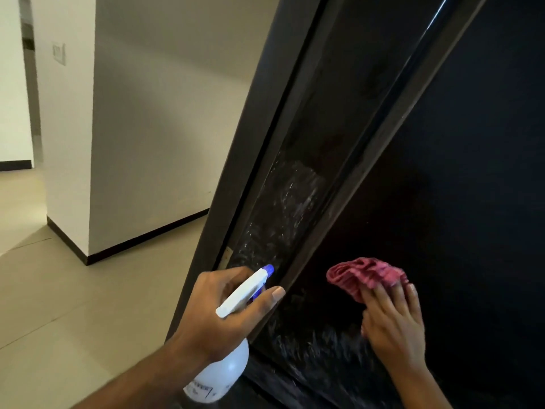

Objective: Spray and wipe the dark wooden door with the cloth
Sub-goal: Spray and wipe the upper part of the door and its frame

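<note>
At the lower middle of the head view, our left hand [224, 317] gripped the white spray bottle [228, 369], the fingers [264, 301] curled round its neck and the blue nozzle [269, 269] pointing at the dark wooden door [457, 172]. Our right hand [395, 323] lay on the door panel, fingers straight, pressing the crumpled pink cloth [365, 274] against it. Wet streaks [283, 214] shone on the recessed strip above the nozzle. A white wall [153, 143] stood at the left.

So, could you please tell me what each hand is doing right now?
Left hand: grips the spray bottle.
Right hand: open, pressing the cloth against the door.
</note>
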